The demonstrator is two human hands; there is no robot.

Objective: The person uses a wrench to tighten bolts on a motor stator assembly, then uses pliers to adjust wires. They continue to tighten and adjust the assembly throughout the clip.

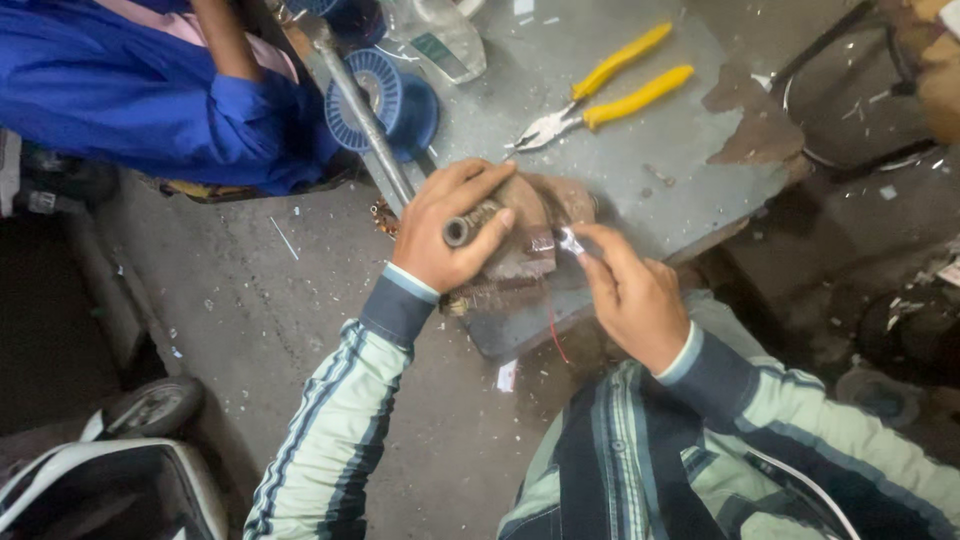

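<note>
Your left hand (455, 235) wrapped tight round brown motor part (520, 240) with steel shaft end (457, 232), at near edge of grey bench (690, 170). Your right hand (630, 290) fingertips pinched shut on small shiny metal bit (570, 241), touching part. Part looks heavy, rigid, greasy: grip body, not shaft. Yellow pliers (600, 95) lie well apart. Blue spool (385, 100) beside co-worker's blue sleeve (150, 95).

Both arms in striped green and dark blue sleeves rise from the bottom of the frame toward the centre. The left hand (452, 230) is curled closed, knuckles up. The right hand (628, 292), just right of centre, pinches its fingertips (590, 245) together.
</note>
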